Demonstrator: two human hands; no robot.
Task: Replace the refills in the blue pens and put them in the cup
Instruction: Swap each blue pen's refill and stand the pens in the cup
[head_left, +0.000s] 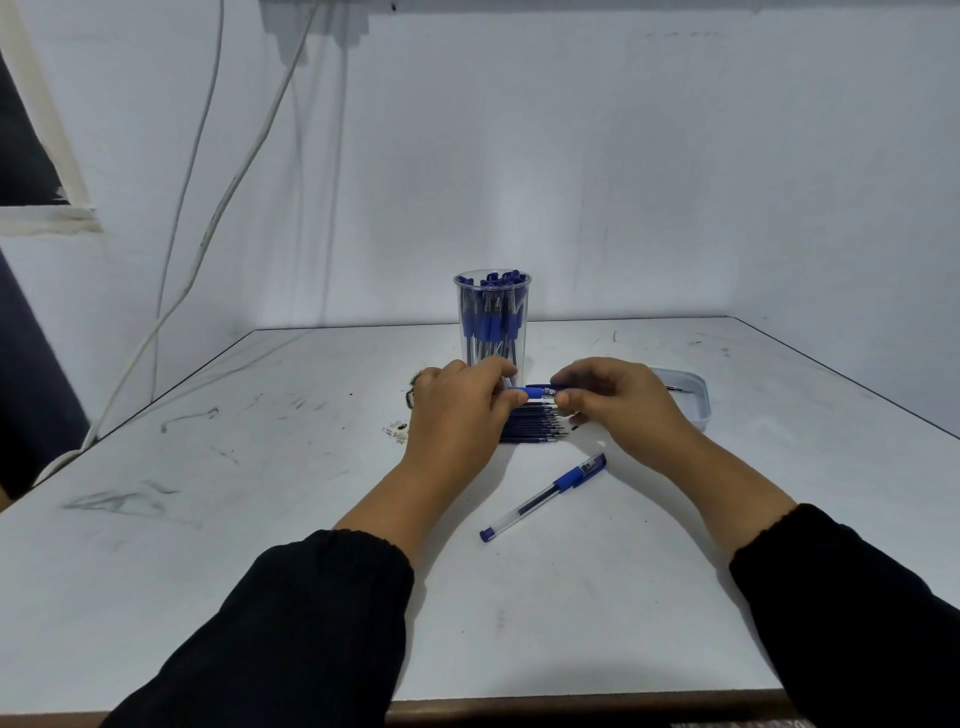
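A blue pen (538, 391) is held level between both hands, just in front of the clear cup (492, 317), which stands upright with several blue pens in it. My left hand (462, 402) pinches the pen's left end. My right hand (618, 397) grips its right end with curled fingers. Under the hands lies a row of dark blue refills (535, 428), partly hidden. Another capped blue pen (545, 496) lies at a slant on the table nearer to me.
A shallow clear tray (693, 397) sits right of my right hand. Small bits of debris (396, 431) lie left of the refills. White cables (208, 228) hang down the wall on the left. The table's front edge (571, 706) is close.
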